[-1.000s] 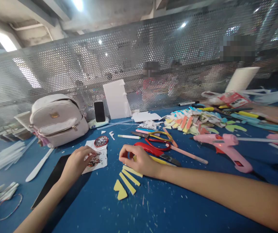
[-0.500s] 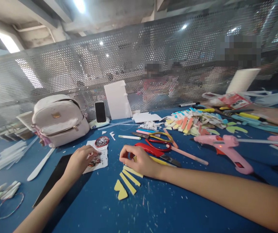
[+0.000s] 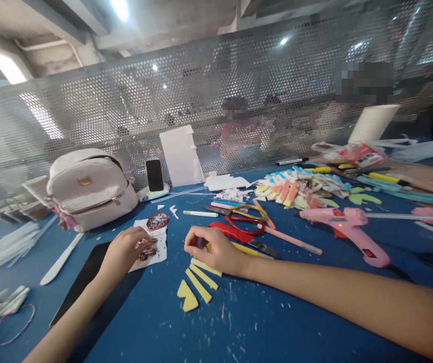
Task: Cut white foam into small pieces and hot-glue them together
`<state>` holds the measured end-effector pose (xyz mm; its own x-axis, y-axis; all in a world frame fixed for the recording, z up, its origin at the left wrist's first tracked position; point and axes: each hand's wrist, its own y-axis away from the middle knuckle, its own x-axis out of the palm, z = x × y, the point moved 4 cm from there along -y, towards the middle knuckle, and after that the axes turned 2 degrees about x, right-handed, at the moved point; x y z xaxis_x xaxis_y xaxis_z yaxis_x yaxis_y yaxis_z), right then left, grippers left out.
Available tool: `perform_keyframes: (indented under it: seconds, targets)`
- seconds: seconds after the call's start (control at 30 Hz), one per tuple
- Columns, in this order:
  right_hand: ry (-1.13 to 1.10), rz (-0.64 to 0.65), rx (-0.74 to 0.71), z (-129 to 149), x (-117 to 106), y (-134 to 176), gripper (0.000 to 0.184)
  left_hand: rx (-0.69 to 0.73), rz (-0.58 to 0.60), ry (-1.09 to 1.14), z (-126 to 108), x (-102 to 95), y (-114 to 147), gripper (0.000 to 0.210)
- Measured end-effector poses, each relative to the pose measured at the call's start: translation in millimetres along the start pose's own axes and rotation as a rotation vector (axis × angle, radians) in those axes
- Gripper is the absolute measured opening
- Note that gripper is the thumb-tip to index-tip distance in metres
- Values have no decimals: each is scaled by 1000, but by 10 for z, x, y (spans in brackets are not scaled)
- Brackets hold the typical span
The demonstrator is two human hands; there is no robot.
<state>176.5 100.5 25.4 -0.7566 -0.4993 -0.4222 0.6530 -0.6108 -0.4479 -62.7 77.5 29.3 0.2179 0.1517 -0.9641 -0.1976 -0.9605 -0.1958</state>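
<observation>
My left hand (image 3: 127, 247) is bent over a white sheet of paper (image 3: 161, 253), its curled fingertips at a small heap of dark and orange bits (image 3: 148, 250). Whatever lies between those fingers is too small to make out. Behind the heap sits a small red-rimmed round dish (image 3: 158, 221) of speckled bits. My right hand (image 3: 210, 249) rests on the blue table with thumb and forefinger curled together in a ring; anything in that pinch is hidden. Several yellow strips (image 3: 198, 285) and a yellow notched piece (image 3: 188, 296) lie just in front of it.
Right of my hand lie a red utility knife (image 3: 235, 233), scissors (image 3: 244, 219) and a pink glue gun (image 3: 348, 232). Coloured scraps (image 3: 299, 187) are piled behind. A pale backpack (image 3: 91, 189), phone (image 3: 154, 175) and white board (image 3: 181, 156) stand before a perforated metal screen (image 3: 125, 111).
The view has shifted slightly, so most things sit a little further left. Both hands keep almost the same place and pose.
</observation>
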Motion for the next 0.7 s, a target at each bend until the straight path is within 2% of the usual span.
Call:
perform_keyframes:
  seconds: [0.3,0.5,0.7]
  targets:
    - [6,-13,3,-4,2,-8,8,-30,-57,97,67,-4,12,23]
    - [3,-14,4,-8,2,-2,7,-106,-124,210,193,-2,44,21]
    - [3,-12,2,-8,-1,-3,9,-155,-157,382,197,4,56,21]
